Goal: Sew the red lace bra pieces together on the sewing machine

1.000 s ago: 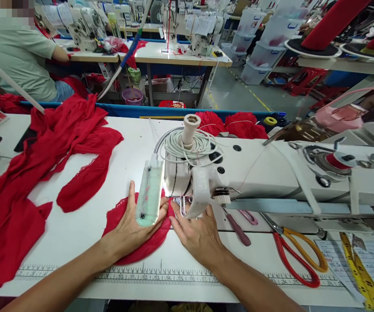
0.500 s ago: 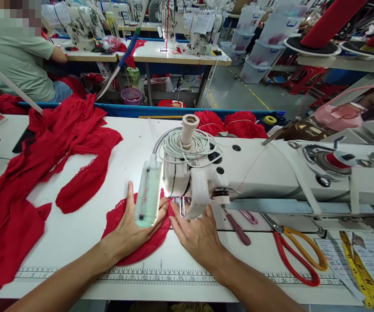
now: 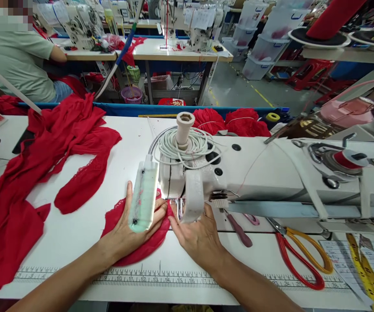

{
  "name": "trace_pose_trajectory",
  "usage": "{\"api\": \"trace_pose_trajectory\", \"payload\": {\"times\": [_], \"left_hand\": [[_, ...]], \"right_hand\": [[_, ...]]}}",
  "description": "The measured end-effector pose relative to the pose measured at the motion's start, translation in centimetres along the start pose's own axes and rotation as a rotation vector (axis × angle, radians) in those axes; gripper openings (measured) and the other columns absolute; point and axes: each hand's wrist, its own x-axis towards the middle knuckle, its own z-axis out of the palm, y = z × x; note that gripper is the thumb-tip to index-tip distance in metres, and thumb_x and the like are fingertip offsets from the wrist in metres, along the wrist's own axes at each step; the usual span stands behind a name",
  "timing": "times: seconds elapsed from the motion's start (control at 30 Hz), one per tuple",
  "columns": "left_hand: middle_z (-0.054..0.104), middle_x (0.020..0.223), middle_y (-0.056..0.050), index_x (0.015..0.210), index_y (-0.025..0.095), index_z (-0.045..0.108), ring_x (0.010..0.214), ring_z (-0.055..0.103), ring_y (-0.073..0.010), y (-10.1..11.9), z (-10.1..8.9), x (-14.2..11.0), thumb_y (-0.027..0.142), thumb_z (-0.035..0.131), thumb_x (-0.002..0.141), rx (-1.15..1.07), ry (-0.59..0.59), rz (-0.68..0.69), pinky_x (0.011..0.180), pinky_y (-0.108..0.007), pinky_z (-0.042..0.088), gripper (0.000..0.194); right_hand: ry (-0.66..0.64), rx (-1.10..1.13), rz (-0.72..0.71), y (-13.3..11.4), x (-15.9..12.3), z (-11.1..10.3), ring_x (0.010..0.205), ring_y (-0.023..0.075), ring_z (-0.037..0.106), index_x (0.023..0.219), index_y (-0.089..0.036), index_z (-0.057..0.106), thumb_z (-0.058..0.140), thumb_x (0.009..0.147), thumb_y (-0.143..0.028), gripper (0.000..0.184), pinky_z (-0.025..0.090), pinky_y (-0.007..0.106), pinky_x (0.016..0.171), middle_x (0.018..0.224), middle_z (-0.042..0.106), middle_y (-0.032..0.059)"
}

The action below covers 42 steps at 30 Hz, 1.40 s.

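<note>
A curved red fabric piece (image 3: 141, 251) with a scalloped edge lies under the head of a white sewing machine (image 3: 255, 169). My left hand (image 3: 131, 229) rests flat on it, fingers stretched out and thumb apart; a clear plate (image 3: 144, 195) hides part of the fingers. At the fabric's right edge, beside the presser foot (image 3: 179, 210), my right hand (image 3: 200, 238) lies with its thumb and forefinger against the cloth. The machine's white lever (image 3: 194, 195) covers some of its other fingers, which look spread.
More red fabric (image 3: 43, 173) is heaped at left. Right of my hands lie a purple-handled tool (image 3: 240, 229), scissors (image 3: 299, 255) and a yellow tape measure (image 3: 367, 277). A printed ruler (image 3: 160, 279) runs along the front edge. Red bundles (image 3: 247, 122) sit behind the machine. Another person (image 3: 14, 65) sits far left.
The view has shifted slightly, so the machine head looks a little further left. Both hands stay in nearly the same place on the red fabric.
</note>
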Motion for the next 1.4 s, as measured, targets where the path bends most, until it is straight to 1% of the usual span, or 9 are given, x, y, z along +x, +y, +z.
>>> {"api": "trace_pose_trajectory", "payload": {"times": [0.17, 0.3, 0.4, 0.5, 0.73, 0.9, 1.07, 1.23, 1.4], "left_hand": [[0.068, 0.118, -0.006, 0.123, 0.022, 0.061, 0.110, 0.063, -0.0255, 0.2, -0.3, 0.1, 0.021, 0.047, 0.101, -0.015, -0.009, -0.028, 0.114, -0.061, 0.037, 0.025], [0.068, 0.121, -0.006, 0.124, 0.023, 0.060, 0.115, 0.061, -0.0259, 0.6, -0.7, 0.2, 0.021, 0.044, 0.102, -0.042, -0.020, -0.061, 0.115, -0.061, 0.036, 0.027], [0.068, 0.122, -0.006, 0.127, 0.022, 0.058, 0.119, 0.060, -0.0272, 0.7, -0.8, 0.1, 0.019, 0.044, 0.101, -0.027, -0.017, -0.062, 0.114, -0.066, 0.033, 0.030], [0.067, 0.128, -0.007, 0.130, 0.022, 0.057, 0.122, 0.060, -0.0277, 0.7, -0.9, 0.1, 0.017, 0.042, 0.101, -0.007, -0.004, -0.044, 0.114, -0.067, 0.034, 0.033], [0.071, 0.124, -0.005, 0.130, 0.024, 0.060, 0.115, 0.065, -0.0266, 1.0, -1.5, 0.7, 0.016, 0.042, 0.100, -0.037, 0.020, -0.053, 0.116, -0.068, 0.032, 0.036], [0.069, 0.128, -0.009, 0.117, 0.018, 0.065, 0.116, 0.064, -0.0273, 0.7, -1.3, 0.7, 0.018, 0.036, 0.104, -0.003, 0.026, -0.009, 0.111, -0.066, 0.039, 0.032], [0.071, 0.121, -0.009, 0.111, 0.017, 0.067, 0.113, 0.065, -0.0261, 0.6, -1.4, 0.7, 0.019, 0.040, 0.104, -0.011, -0.014, 0.014, 0.103, -0.057, 0.049, 0.029], [0.073, 0.114, -0.007, 0.107, 0.018, 0.068, 0.106, 0.066, -0.0245, 0.7, -1.6, 0.7, 0.018, 0.042, 0.103, -0.034, -0.001, 0.012, 0.100, -0.054, 0.051, 0.027], [0.072, 0.120, -0.008, 0.111, 0.017, 0.067, 0.112, 0.066, -0.0252, 0.6, -1.7, 0.5, 0.020, 0.041, 0.104, -0.026, 0.043, 0.037, 0.102, -0.052, 0.052, 0.027]], "right_hand": [[0.000, 0.007, 0.015, -0.1, 0.1, -0.2, 0.080, 0.0221, 0.055, 0.104, -0.017, 0.073, 0.056, 0.098, -0.025, 0.020, 0.037, 0.041, 0.086, 0.078, 0.065, 0.0067], [-0.022, -0.002, -0.003, 0.2, 0.0, -0.6, 0.081, 0.0221, 0.055, 0.114, -0.017, 0.072, 0.058, 0.097, -0.028, 0.024, 0.037, 0.040, 0.086, 0.077, 0.063, 0.0060], [0.043, 0.051, 0.006, 0.7, 0.1, -1.1, 0.077, 0.0207, 0.053, 0.090, -0.019, 0.073, 0.059, 0.097, -0.030, 0.019, 0.038, 0.039, 0.083, 0.071, 0.059, 0.0040], [0.170, 0.112, 0.034, 1.1, 0.3, -1.6, 0.075, 0.0191, 0.052, 0.065, -0.020, 0.061, 0.060, 0.096, -0.025, 0.031, 0.038, 0.036, 0.077, 0.071, 0.057, 0.0035], [0.279, 0.148, 0.034, 2.3, 0.6, -1.5, 0.070, 0.0176, 0.052, 0.081, -0.020, 0.058, 0.053, 0.089, -0.009, 0.015, 0.035, 0.030, 0.063, 0.071, 0.058, 0.0020], [0.293, 0.092, 0.039, 3.0, 0.7, -0.8, 0.063, 0.0157, 0.051, 0.087, -0.020, 0.057, 0.046, 0.082, 0.001, 0.024, 0.032, 0.028, 0.057, 0.067, 0.056, -0.0006], [0.244, 0.088, 0.071, 2.9, 0.4, -0.7, 0.066, 0.0162, 0.051, 0.082, -0.020, 0.057, 0.046, 0.080, 0.004, 0.026, 0.033, 0.029, 0.062, 0.068, 0.055, -0.0007], [0.233, 0.120, 0.089, 2.7, 0.4, -1.0, 0.066, 0.0159, 0.052, 0.083, -0.021, 0.056, 0.046, 0.083, 0.001, 0.024, 0.032, 0.028, 0.062, 0.070, 0.056, -0.0006], [0.211, 0.143, 0.073, 2.5, 0.3, -1.1, 0.068, 0.0171, 0.052, 0.080, -0.021, 0.055, 0.048, 0.083, -0.001, 0.021, 0.031, 0.029, 0.062, 0.070, 0.056, 0.0004]]}}
